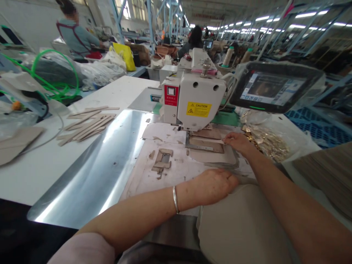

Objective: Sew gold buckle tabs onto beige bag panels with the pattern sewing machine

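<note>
Right hand [237, 143]: fingers together beside sewing-machine clamp [205, 148] | left hand [211, 186]: cannot tell fingers' grip | beige panel stack [240, 225] close by, seemingly for easy reach

Fine print on the machine's [196, 97] yellow label [198, 109] is too small to read; the screen [271, 90] to its right is blurred. Before the machine, the left hand [213, 186] hides its own fingertips, so its grip is unclear, and the bottom edge cuts off the stack [239, 223]. What the right hand [237, 142], nearer the machine, pinches is too small to tell.
</note>
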A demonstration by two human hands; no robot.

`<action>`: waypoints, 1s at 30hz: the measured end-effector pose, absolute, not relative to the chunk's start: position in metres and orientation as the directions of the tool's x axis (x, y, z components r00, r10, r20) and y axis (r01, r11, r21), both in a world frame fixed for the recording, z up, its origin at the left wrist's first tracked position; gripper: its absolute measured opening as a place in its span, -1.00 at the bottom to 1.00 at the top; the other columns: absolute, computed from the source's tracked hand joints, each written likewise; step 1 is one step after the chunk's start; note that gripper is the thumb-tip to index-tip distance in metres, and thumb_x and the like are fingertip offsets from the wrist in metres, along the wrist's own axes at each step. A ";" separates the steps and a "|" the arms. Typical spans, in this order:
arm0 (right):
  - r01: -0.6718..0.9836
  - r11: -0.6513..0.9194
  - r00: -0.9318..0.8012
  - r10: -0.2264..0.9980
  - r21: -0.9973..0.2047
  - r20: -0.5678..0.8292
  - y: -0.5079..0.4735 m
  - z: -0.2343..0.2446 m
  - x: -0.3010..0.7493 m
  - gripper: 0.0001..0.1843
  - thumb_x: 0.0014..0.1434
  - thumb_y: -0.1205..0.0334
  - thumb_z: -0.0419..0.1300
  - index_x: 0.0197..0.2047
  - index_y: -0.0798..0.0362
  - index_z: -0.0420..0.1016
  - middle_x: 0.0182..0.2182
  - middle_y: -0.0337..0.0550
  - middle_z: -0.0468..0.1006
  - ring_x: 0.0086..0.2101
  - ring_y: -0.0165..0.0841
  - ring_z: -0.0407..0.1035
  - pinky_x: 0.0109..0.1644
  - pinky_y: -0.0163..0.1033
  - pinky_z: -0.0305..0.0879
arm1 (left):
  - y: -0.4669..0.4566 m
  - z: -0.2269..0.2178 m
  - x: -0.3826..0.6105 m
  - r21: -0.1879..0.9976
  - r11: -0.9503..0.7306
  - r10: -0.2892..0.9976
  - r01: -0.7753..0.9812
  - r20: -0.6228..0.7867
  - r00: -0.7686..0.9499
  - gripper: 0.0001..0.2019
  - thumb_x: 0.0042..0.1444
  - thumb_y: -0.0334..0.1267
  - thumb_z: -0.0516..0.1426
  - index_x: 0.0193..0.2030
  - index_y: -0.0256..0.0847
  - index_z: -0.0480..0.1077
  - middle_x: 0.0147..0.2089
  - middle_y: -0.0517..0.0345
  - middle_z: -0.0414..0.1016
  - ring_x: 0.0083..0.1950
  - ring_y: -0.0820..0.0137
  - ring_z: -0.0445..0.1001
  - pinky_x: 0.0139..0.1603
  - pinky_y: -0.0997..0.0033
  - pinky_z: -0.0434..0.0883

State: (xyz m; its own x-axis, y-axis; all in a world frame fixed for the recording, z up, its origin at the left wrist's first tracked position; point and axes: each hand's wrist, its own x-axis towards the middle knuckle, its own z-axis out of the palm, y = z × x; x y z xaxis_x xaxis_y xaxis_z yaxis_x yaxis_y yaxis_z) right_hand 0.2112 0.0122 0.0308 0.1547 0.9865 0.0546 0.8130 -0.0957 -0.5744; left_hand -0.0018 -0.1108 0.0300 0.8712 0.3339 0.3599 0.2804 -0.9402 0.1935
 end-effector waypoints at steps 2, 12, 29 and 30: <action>0.792 -0.107 0.167 0.985 -0.601 0.046 0.006 0.030 0.210 -0.77 -0.04 0.05 0.22 -0.48 0.06 0.48 -0.59 -0.26 0.42 -0.47 -0.35 0.29 -0.39 -0.28 0.14 | -0.112 0.028 -0.002 0.175 -0.945 0.325 0.277 0.390 0.861 -0.92 0.30 -0.43 0.04 -0.15 -0.31 0.35 -0.22 -0.01 0.52 -0.14 0.29 0.53 -0.05 0.32 0.47; 0.847 -0.030 0.102 0.989 -0.531 0.107 0.016 0.030 0.214 -0.81 -0.03 0.10 0.19 -0.50 0.04 0.45 -0.54 -0.22 0.45 -0.39 -0.30 0.33 -0.31 -0.26 0.18 | -0.117 0.032 -0.003 0.150 -0.941 0.338 0.303 0.399 0.852 -0.89 0.32 -0.46 0.00 -0.16 -0.30 0.34 -0.24 0.02 0.52 -0.19 0.33 0.53 -0.13 0.36 0.48; 0.910 0.115 0.039 0.932 -0.398 0.360 -0.001 0.022 0.203 -0.90 -0.03 0.23 0.16 -0.53 0.01 0.36 -0.26 0.01 0.59 -0.17 -0.14 0.47 -0.09 -0.12 0.35 | -0.117 0.027 -0.003 0.141 -0.951 0.311 0.277 0.449 0.838 -0.91 0.31 -0.45 0.01 -0.21 -0.30 0.32 -0.26 0.04 0.47 -0.21 0.32 0.50 -0.16 0.36 0.44; 0.923 0.164 -0.013 0.917 -0.348 0.398 -0.001 0.027 0.200 -0.90 -0.05 0.28 0.15 -0.56 0.01 0.31 -0.21 0.06 0.59 -0.10 -0.11 0.46 -0.01 -0.09 0.34 | -0.117 0.027 -0.004 0.143 -0.950 0.311 0.276 0.444 0.840 -0.91 0.32 -0.44 0.01 -0.20 -0.30 0.32 -0.26 0.04 0.47 -0.21 0.33 0.50 -0.16 0.36 0.45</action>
State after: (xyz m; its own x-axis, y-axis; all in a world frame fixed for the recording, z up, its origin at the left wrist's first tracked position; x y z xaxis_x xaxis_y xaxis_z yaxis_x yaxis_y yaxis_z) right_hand 0.1996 -0.0007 0.0270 -0.0130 0.9174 0.3977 0.9233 0.1638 -0.3475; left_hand -0.0038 -0.1170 0.0269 0.8403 0.3112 0.4440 0.2762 -0.9503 0.1434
